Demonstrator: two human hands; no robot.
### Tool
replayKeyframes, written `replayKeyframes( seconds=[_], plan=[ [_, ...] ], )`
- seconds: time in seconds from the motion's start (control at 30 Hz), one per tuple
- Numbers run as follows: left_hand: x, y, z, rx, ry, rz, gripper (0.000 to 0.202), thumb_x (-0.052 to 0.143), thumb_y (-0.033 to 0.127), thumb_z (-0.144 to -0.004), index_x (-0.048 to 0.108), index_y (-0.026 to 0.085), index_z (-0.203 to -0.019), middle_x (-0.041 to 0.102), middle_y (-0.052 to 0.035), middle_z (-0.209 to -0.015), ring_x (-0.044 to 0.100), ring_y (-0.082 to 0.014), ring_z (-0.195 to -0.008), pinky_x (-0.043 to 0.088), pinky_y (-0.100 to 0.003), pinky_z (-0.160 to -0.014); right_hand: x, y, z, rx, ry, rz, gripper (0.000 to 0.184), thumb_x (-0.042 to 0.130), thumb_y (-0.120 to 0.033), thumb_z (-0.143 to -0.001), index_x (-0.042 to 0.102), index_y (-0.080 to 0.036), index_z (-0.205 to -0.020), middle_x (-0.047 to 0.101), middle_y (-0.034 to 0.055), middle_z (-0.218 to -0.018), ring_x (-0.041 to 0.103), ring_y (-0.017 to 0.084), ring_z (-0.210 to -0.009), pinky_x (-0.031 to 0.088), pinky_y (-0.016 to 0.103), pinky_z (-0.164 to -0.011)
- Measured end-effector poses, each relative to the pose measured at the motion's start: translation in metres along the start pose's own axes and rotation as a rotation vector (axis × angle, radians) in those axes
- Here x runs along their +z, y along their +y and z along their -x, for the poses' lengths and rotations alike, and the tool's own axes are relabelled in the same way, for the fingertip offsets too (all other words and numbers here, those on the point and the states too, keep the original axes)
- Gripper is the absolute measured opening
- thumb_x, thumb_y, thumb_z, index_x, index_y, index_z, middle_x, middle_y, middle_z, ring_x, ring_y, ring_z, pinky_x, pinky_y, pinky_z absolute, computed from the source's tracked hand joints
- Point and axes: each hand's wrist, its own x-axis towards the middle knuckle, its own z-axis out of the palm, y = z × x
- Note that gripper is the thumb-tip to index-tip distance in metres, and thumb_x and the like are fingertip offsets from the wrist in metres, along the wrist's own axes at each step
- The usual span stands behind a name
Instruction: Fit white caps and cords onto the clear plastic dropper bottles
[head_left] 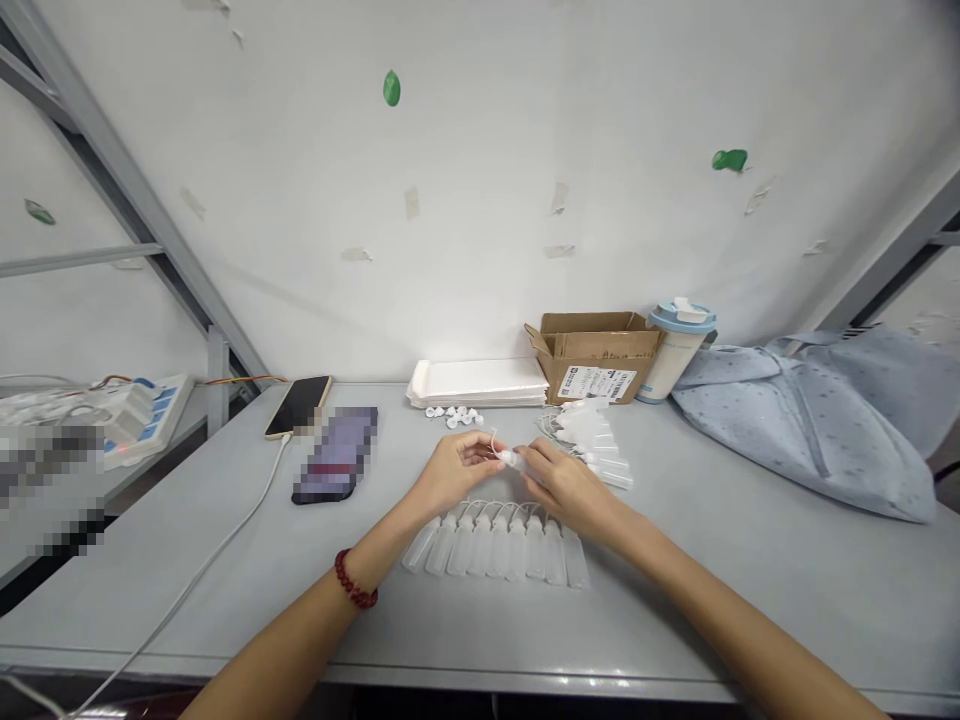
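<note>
Above the middle of the table, my two hands meet at one small translucent plastic bottle (513,459) with a thin white cord loop at its neck. My left hand (452,472) pinches the neck end between thumb and fingers. Wrapped round the body from the other side is my right hand (568,487), which hides most of it. Just below my hands lies a neat row of similar bottles (496,552), their cord loops pointing away from me. More such bottles (589,432) lie in a loose pile beyond my right hand. Several small white caps (454,415) are scattered beyond my left hand.
At the back are a stack of white flat boxes (484,384), an open cardboard box (600,352) and a blue-lidded cup (676,355). A light blue cloth bag (802,425) covers the right side. Two phones (300,405) lie at left, one on a white cable (244,535).
</note>
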Motion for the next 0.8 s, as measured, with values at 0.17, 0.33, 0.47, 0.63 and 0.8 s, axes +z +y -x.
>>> replayKeyframes(
  seconds=[0.17, 0.33, 0.47, 0.63, 0.8],
  plan=[
    [-0.0038, 0.0008, -0.0001, -0.024, 0.03, -0.001, 0.023, 0.072, 0.022, -0.063, 0.065, 0.013, -0.083, 0.066, -0.0041, -0.081, 0.06, -0.0173, -0.081, 0.047, -0.031, -0.08, 0.0003, 0.0034, 0.0005, -0.049, 0.119, -0.116, 0.03, 0.035, -0.017, -0.09, 0.041, -0.019, -0.12, 0.053, 0.0096, -0.095, 0.056, 0.019, -0.077, 0.047, 0.031, -0.065],
    [-0.005, 0.0027, 0.002, -0.063, 0.016, 0.024, 0.024, 0.072, 0.025, -0.065, 0.066, 0.013, -0.084, 0.066, -0.0041, -0.083, 0.06, -0.0164, -0.081, 0.046, -0.028, -0.077, 0.0027, 0.0051, 0.0005, -0.058, 0.169, -0.234, 0.024, 0.034, -0.016, -0.091, 0.04, -0.019, -0.114, 0.056, 0.0094, -0.094, 0.056, 0.02, -0.078, 0.047, 0.032, -0.065],
    [-0.0064, 0.0038, 0.0037, -0.092, -0.025, 0.048, 0.024, 0.072, 0.026, -0.065, 0.067, 0.012, -0.084, 0.066, -0.0036, -0.078, 0.059, -0.0147, -0.075, 0.045, -0.027, -0.073, 0.0023, 0.0052, 0.0024, -0.03, 0.171, -0.295, 0.017, 0.037, -0.017, -0.09, 0.042, -0.02, -0.106, 0.058, 0.0077, -0.09, 0.056, 0.018, -0.072, 0.046, 0.029, -0.06],
    [-0.0081, 0.0058, 0.0055, -0.086, -0.1, 0.073, 0.022, 0.069, 0.029, -0.07, 0.068, 0.011, -0.083, 0.064, -0.0033, -0.069, 0.058, -0.0134, -0.067, 0.045, -0.027, -0.071, -0.0018, 0.0038, 0.0021, -0.083, 0.209, -0.3, 0.018, 0.035, -0.015, -0.09, 0.046, -0.02, -0.104, 0.056, 0.0067, -0.086, 0.053, 0.016, -0.066, 0.044, 0.028, -0.058],
    [-0.0079, 0.0089, 0.0063, -0.109, -0.113, 0.08, 0.022, 0.069, 0.03, -0.071, 0.068, 0.011, -0.081, 0.063, -0.003, -0.066, 0.058, -0.0127, -0.064, 0.046, -0.027, -0.068, -0.006, 0.0022, 0.0016, -0.108, 0.231, -0.324, 0.019, 0.035, -0.016, -0.091, 0.049, -0.019, -0.103, 0.055, 0.0075, -0.086, 0.053, 0.016, -0.068, 0.044, 0.028, -0.06]
  ],
)
